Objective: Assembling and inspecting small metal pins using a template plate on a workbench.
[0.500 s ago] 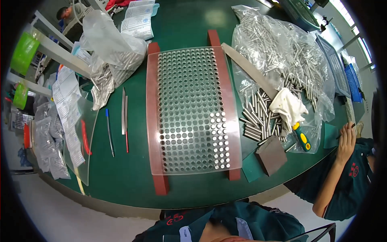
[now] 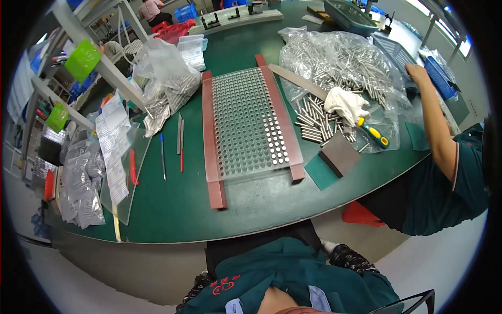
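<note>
Of the person's own hands I cannot tell the state, because they are outside the view. Nearest before the body, the clear perforated plate [image 2: 243,120] lies across two red-brown bars [image 2: 217,196] on the table [image 2: 251,206]. Short metal pins [image 2: 277,144] fill some holes at its right near part. To the right are a brown block [image 2: 340,155], loose pins [image 2: 315,119] and a white cloth [image 2: 345,103].

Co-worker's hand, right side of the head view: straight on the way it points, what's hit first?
Likely the blue-grey mesh basket: the co-worker's hand points up and left, fingertips at its edge. Can't tell whether they already touch; depth is unclear.
</note>
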`<state>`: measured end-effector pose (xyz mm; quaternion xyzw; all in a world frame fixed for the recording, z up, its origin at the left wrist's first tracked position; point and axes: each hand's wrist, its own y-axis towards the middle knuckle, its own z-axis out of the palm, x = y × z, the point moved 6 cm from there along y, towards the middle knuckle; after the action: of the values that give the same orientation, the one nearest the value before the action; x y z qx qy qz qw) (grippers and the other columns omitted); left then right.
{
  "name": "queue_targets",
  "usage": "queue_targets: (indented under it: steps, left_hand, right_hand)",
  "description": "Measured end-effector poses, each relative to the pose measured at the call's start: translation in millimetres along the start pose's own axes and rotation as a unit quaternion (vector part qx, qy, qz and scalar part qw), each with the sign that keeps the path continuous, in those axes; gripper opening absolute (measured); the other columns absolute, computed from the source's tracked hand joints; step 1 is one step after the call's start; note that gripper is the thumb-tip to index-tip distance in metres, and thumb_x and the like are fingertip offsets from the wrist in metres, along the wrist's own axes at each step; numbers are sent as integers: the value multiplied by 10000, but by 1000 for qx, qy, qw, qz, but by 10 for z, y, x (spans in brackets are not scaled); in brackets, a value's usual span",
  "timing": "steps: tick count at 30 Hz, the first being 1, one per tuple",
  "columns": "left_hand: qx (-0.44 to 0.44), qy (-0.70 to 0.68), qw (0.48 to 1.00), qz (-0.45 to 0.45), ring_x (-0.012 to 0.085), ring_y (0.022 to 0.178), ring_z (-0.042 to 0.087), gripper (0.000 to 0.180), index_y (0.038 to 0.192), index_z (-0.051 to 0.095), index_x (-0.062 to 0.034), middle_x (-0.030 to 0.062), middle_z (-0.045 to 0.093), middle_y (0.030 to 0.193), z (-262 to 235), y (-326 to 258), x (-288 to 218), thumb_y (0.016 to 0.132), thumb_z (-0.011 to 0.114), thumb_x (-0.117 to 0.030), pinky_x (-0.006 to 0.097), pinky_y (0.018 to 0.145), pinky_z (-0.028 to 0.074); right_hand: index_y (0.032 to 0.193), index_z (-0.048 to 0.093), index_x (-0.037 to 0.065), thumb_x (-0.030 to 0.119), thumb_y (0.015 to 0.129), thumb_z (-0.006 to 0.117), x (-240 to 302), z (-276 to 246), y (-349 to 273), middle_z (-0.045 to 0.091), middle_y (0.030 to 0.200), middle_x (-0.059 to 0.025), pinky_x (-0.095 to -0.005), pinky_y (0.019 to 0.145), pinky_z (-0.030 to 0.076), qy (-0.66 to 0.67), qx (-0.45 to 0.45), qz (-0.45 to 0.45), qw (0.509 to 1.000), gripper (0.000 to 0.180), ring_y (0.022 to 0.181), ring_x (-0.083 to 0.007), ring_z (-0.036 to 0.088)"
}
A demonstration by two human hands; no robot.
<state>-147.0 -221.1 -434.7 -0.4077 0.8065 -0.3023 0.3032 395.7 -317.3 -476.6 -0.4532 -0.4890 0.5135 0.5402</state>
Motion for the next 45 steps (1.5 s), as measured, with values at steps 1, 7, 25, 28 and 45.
queue_targets:
  steps: [1, 7, 25, 28, 45]
  left_hand:
    - [4, -8, 1000, 13, 211, 864, 588, 451, 1040, 597, -52, 116, 623, 980, 64, 34, -92, 886, 379, -415, 347, 771, 453]
    - [-33, -59, 997, 35, 207, 897, 594, 445, 1065, 595, -47, 121, 624, 1014, -12, 30, -47, 887, 392, -401, 338, 799, 458]
    - [-319, 151, 431, 830, 226, 589, 575, 154, 908, 561, -47, 49, 575, 693, -714, -3500, -2415, 800, 528, -152, 358, 531, 432]
    - [-305, 166, 424, 836, 220, 633, 587, 201, 964, 555, -51, 51, 575, 705, -721, -3562, -2592, 811, 513, -175, 351, 572, 436]
    - [-163, 287, 429, 841, 293, 974, 548, 384, 1010, 539, -16, 118, 572, 1048, -189, -3562, -4214, 700, 622, -228, 395, 797, 441]
  right_hand:
    - [1160, 476, 39, 316, 846, 422, 193, -102, -77, 550, 1087, -171, -347, 847, 408, -230, -58, -214, 948, 422, 975, -254, 537]
    - [1103, 528, 35, 419, 853, 441, 513, -297, -40, 609, 922, -166, -361, 691, 479, -21, -143, -170, 975, 466, 791, -269, 587]
    - [826, 582, 83, 164, 701, 581, 755, 1056, -5058, 583, 685, -49, -244, 462, 427, -327, -342, -880, 25, 150, 579, -159, 556]
    - [1026, 619, 127, 241, 724, 660, 748, 1004, -5428, 630, 922, -167, -355, 691, 538, -481, -296, -807, 173, 326, 850, -303, 625]
    - [1182, 479, 13, 450, 699, 599, 2399, 32, -3744, 495, 1103, -211, -424, 859, 375, -372, -547, -618, 425, 662, 1020, -355, 480]
